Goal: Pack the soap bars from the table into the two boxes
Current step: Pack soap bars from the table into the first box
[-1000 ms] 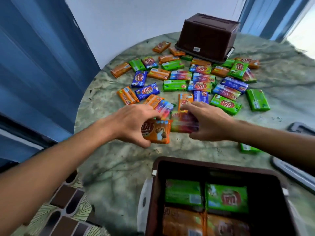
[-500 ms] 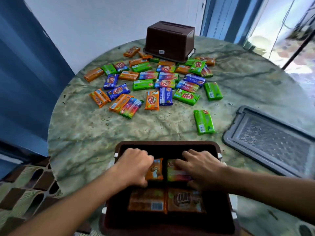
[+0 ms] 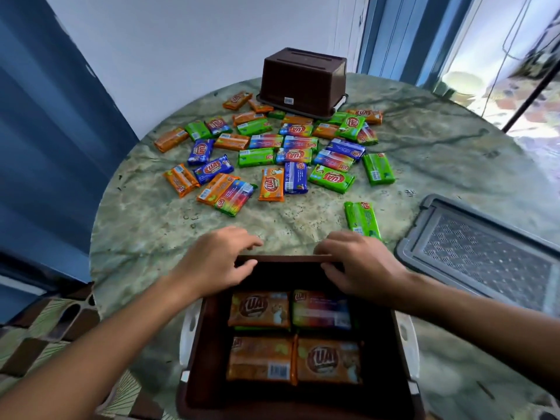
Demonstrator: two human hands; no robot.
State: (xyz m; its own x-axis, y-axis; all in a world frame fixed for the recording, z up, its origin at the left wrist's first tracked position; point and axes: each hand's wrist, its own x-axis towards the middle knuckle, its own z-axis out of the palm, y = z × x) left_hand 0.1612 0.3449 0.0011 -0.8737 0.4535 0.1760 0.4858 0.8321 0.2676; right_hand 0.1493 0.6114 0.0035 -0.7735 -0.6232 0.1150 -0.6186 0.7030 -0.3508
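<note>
Two brown boxes on the round green table. Near box at the near edge, open on top, cut off at the bottom of the view. Far box at the far edge, turned upside down.

Four soap bars showing in the near box: three orange ones and one rainbow one. A thin strip of green under the top two, so more bars below, number hard to tell.

About thirty-five loose soap bars spread over the far half of the table, in shiny wrappers of orange, green, blue and rainbow stripes, each with a red oval mark. Some lying on others, so count not sure. One green bar alone nearer the right side, its near end hidden by the right hand.

One grey lid at the right edge, cut off by the side of the view.

Left hand and right hand apart, over the far wall of the near box, fingers loose, holding nothing.
</note>
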